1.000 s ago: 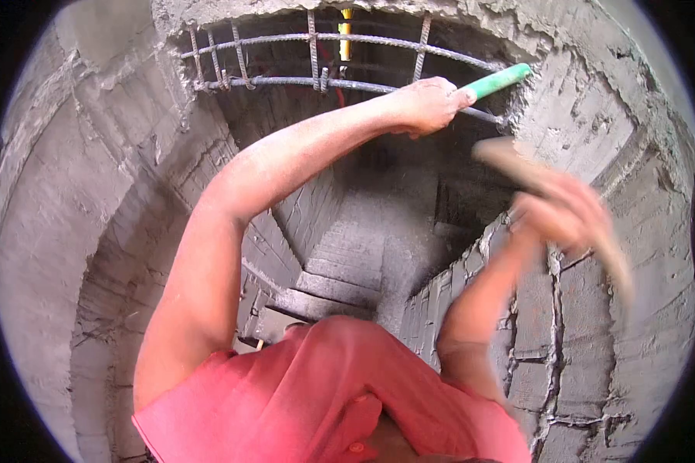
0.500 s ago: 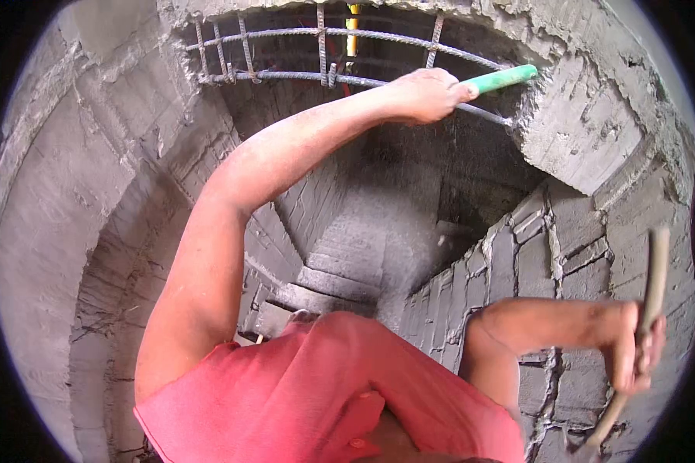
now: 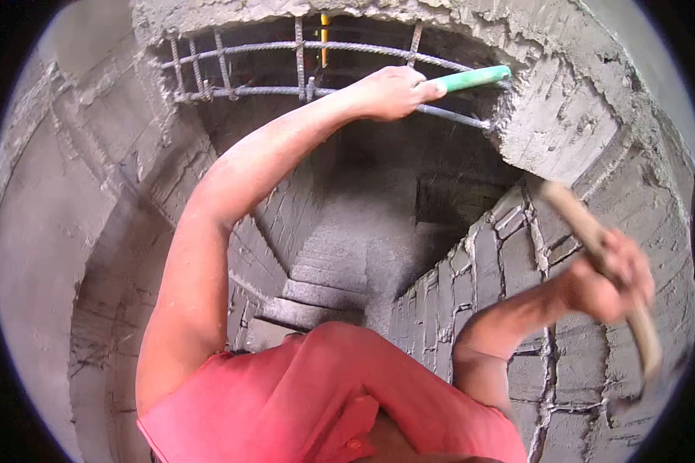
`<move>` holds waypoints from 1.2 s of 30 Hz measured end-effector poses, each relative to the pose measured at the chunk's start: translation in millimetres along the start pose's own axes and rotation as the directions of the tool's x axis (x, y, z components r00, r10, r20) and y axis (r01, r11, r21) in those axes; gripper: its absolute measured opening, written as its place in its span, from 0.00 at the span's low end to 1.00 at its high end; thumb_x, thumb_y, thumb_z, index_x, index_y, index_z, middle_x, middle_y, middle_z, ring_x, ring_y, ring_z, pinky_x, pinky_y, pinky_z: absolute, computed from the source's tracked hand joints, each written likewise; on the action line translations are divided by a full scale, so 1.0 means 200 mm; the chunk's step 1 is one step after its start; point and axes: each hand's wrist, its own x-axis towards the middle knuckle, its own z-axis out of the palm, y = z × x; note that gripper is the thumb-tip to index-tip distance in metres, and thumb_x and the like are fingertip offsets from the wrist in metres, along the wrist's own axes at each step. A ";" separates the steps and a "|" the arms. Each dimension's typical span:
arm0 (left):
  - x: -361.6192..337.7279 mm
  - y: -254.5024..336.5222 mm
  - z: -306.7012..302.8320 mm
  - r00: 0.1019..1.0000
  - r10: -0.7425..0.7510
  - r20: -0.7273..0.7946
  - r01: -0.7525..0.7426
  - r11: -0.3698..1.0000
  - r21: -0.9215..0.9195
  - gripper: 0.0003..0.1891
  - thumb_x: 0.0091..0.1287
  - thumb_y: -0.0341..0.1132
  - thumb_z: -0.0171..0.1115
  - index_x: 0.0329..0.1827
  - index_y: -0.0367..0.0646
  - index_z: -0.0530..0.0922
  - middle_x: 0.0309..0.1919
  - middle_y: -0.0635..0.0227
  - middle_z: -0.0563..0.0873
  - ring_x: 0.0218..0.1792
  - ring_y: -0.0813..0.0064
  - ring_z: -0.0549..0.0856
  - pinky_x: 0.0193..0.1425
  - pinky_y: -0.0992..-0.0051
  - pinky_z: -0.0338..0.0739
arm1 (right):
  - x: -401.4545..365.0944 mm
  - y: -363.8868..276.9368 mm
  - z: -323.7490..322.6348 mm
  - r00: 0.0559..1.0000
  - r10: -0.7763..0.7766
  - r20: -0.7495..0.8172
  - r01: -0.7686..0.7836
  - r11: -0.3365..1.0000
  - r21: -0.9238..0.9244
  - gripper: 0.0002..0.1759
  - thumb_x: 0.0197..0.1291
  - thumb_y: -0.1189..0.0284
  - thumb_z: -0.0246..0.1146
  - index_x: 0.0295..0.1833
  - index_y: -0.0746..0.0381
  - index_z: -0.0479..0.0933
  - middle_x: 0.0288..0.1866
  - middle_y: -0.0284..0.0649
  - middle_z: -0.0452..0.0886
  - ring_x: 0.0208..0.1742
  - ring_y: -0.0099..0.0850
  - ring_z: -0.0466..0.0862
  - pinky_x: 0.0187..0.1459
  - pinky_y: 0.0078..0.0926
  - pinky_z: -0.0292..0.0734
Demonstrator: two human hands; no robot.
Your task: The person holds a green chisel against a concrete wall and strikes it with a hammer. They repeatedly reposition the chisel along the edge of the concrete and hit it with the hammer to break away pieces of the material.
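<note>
My left hand (image 3: 398, 94) is wrapped round a chisel with a green grip (image 3: 475, 78), held out at arm's length. The chisel's far end is right at the broken edge of the concrete (image 3: 560, 127), next to the exposed steel bars (image 3: 255, 91). Lower on the right, my right hand (image 3: 614, 278) grips the curved wooden handle of a hammer (image 3: 579, 216). One handle end points up towards the concrete; the other slants down to the lower right, where a dark end is blurred against the wall.
Below the bars a dark stairwell drops away, with dusty steps (image 3: 328, 270) leading down. A brick wall with rough mortar joints (image 3: 479, 266) borders it on the right. Curved grey plastered wall (image 3: 42, 231) rises on the left. A yellow strip (image 3: 324, 42) shows behind the bars.
My right hand has swung the hammer up and slightly left, tilting its handle towards the concrete. The chisel stays at the edge in my left hand; the whole view has shifted slightly.
</note>
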 end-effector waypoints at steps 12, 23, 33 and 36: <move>0.17 0.15 1.11 0.743 -0.362 -0.563 -0.098 0.773 -0.626 0.27 0.77 0.58 0.49 0.36 0.38 0.72 0.18 0.57 0.76 0.20 0.63 0.80 0.27 0.60 0.73 | -0.71 -0.35 -0.32 0.761 0.539 0.362 -0.649 0.655 0.388 0.10 0.65 0.73 0.63 0.43 0.54 0.67 0.28 0.37 0.72 0.23 0.29 0.77 0.28 0.36 0.78; -0.14 0.46 0.91 0.960 -0.124 -0.252 -0.057 0.793 -0.607 0.20 0.72 0.50 0.60 0.44 0.39 0.74 0.24 0.51 0.80 0.26 0.54 0.84 0.33 0.60 0.75 | -1.00 -0.47 -0.93 0.234 0.930 0.285 -0.816 0.347 -0.462 0.19 0.65 0.60 0.67 0.43 0.63 0.70 0.20 0.32 0.74 0.17 0.22 0.74 0.20 0.21 0.69; -0.07 0.32 0.71 0.956 -0.190 -0.222 0.065 0.878 -0.474 0.24 0.76 0.55 0.49 0.40 0.37 0.72 0.34 0.42 0.81 0.40 0.38 0.81 0.41 0.50 0.74 | -0.84 -0.28 -0.72 0.317 0.925 0.211 -0.908 0.360 -0.212 0.17 0.71 0.59 0.61 0.43 0.62 0.67 0.21 0.34 0.69 0.15 0.24 0.71 0.19 0.27 0.72; -0.06 0.31 0.68 0.944 -0.096 -0.315 -0.024 0.934 -0.356 0.24 0.77 0.54 0.48 0.42 0.36 0.73 0.34 0.42 0.81 0.41 0.36 0.81 0.43 0.49 0.74 | -0.73 -0.22 -0.61 0.417 0.885 0.206 -0.901 0.432 -0.031 0.22 0.73 0.50 0.57 0.44 0.61 0.67 0.23 0.33 0.68 0.17 0.25 0.71 0.20 0.27 0.73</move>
